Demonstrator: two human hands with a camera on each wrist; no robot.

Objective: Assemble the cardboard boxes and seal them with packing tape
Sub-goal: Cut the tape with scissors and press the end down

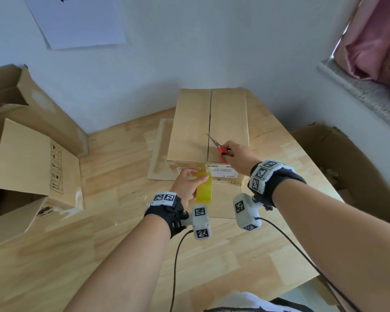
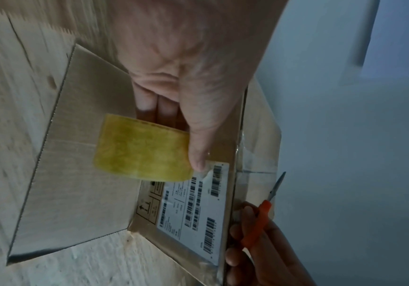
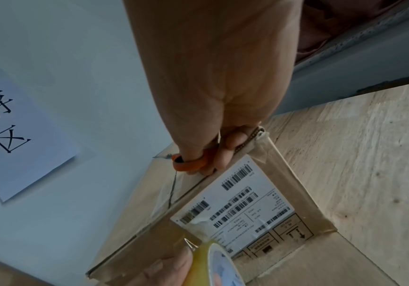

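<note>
A closed cardboard box (image 1: 208, 124) stands on the wooden table (image 1: 122, 233), its top flaps meeting in a centre seam. A white barcode label (image 2: 193, 209) covers its near side. My left hand (image 1: 186, 184) grips a yellowish roll of packing tape (image 1: 204, 188) just in front of that side; a strip of tape runs from the roll up onto the box edge. My right hand (image 1: 236, 155) holds red-handled scissors (image 1: 221, 148) on the box's near top edge, blades lying along the seam. The wrist views show the tape roll (image 2: 142, 149) and the scissors (image 3: 188, 164) close up.
Two open cardboard boxes (image 1: 27, 154) stand at the left of the table. A flat cardboard sheet (image 1: 159, 149) lies under the closed box. Another open box (image 1: 347, 163) sits past the table's right edge. A paper sign (image 1: 77, 21) hangs on the wall.
</note>
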